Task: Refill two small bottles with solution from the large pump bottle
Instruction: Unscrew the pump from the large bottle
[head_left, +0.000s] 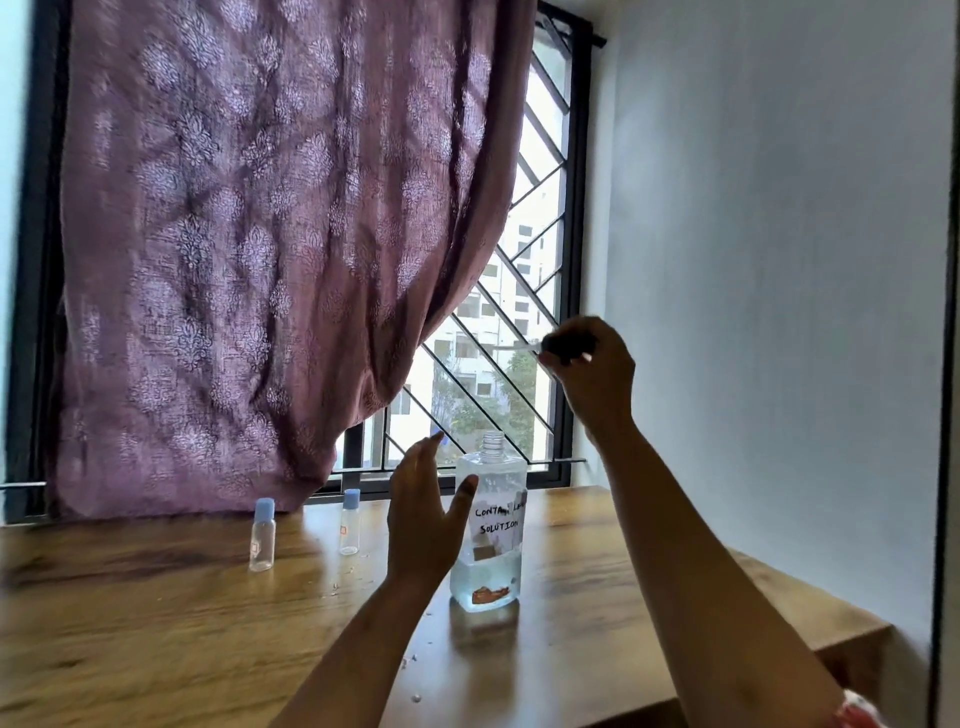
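- Open table (156, 623) is left below the left hand (428, 514).
- Rightward passage is blocked by the large bottle (491, 545) beside its thumb.
- Leftward, the near small bottle (261, 535) and far small bottle (349, 522) are met.

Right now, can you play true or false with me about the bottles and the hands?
1. The left small bottle and right small bottle stand on the table. True.
2. Their caps are off. False: blue caps are on both.
3. The big bottle has its top off. True.
4. The left hand grips a small bottle. False: it is open and holds nothing, right by the big bottle.
5. The right hand holds the pump up in the air. True.
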